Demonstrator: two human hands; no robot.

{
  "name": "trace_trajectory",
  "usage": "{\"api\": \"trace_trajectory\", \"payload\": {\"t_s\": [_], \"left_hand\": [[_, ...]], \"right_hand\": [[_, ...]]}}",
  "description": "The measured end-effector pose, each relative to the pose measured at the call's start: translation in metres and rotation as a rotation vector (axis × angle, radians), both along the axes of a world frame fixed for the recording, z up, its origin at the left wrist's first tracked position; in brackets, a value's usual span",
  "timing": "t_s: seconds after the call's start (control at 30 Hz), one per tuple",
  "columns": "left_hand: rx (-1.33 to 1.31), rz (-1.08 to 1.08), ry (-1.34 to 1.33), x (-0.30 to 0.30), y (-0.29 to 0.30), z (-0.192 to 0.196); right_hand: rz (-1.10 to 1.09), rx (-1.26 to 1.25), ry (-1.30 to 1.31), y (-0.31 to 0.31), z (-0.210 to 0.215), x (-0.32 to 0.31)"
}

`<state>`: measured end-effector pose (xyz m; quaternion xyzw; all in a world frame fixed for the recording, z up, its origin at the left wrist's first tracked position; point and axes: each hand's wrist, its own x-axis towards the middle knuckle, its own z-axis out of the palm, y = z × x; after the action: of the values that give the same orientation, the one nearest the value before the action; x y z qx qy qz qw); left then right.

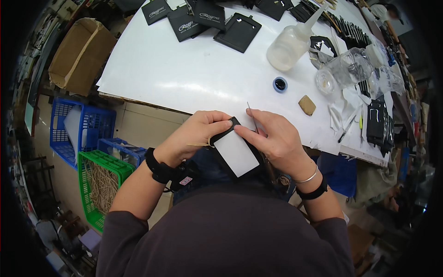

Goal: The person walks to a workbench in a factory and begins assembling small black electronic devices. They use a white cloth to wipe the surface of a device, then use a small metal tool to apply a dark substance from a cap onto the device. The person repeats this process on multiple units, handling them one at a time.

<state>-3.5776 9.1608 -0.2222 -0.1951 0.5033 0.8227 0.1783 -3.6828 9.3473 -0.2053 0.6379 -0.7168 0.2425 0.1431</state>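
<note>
A black card holder (223, 163) with a white panel (236, 154) is held at a slant in front of my body, just off the table's near edge. My left hand (196, 131) pinches its upper left corner, thumb on top. A thin yellowish strip (198, 144) sticks out beside that hand. My right hand (278, 141) is closed, its thumb against the holder's top end. From between its fingers a thin metal tool (250, 111) points away from me; its lower part is hidden, and I cannot tell its exact kind.
On the white table (184, 78) stand a squeeze bottle (288, 48), a small blue-rimmed round pot (280, 85), a tan block (306, 105) and a clear plastic jar (344, 69). More black holders (238, 32) lie at the back. Blue (67, 131) and green crates (85, 184) and a cardboard box (80, 57) are at left.
</note>
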Motion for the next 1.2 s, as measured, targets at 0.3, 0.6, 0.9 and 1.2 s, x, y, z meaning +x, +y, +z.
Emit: {"api": "trace_trajectory", "payload": {"t_s": [0.3,0.6,0.9,1.2], "left_hand": [[-0.042,-0.021,0.031,0.001,-0.001,-0.001],[-0.071,-0.036,0.044,0.0,-0.002,-0.001],[-0.052,-0.024,0.035,0.0,-0.001,-0.002],[-0.016,-0.027,0.039,0.0,-0.002,-0.003]], "right_hand": [[-0.238,-0.24,-1.021,0.018,0.007,0.002],[-0.26,-0.319,-1.265,0.012,-0.009,0.051],[-0.265,-0.255,-1.335,0.011,-0.011,0.05],[-0.278,-0.221,-1.338,0.01,-0.011,0.049]]}}
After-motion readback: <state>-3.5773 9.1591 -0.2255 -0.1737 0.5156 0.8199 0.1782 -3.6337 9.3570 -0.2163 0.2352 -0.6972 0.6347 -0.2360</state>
